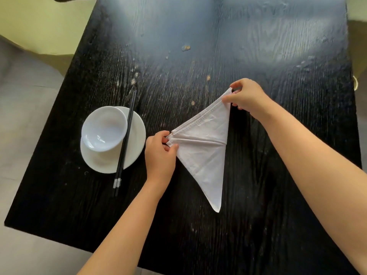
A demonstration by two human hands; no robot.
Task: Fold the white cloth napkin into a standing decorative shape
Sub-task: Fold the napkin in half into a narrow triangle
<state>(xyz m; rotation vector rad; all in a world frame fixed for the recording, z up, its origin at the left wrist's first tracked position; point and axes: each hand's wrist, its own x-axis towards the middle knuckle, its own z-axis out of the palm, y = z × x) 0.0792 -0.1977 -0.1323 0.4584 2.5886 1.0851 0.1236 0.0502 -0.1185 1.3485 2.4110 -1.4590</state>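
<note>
Table (198, 36), napkin (204, 153) pinched between left grip (158, 151), right grip (246, 96)

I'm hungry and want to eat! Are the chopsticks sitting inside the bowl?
No, the chopsticks lie across the plate next to the bowl, not inside it.

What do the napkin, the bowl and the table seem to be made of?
Napkin: woven white cloth, matte; it shows hems and soft creases.
Bowl: likely glazed ceramic or melamine; smooth, glossy white.
Table: dark-stained wood, probably; open grain lines, slight sheen.
</note>
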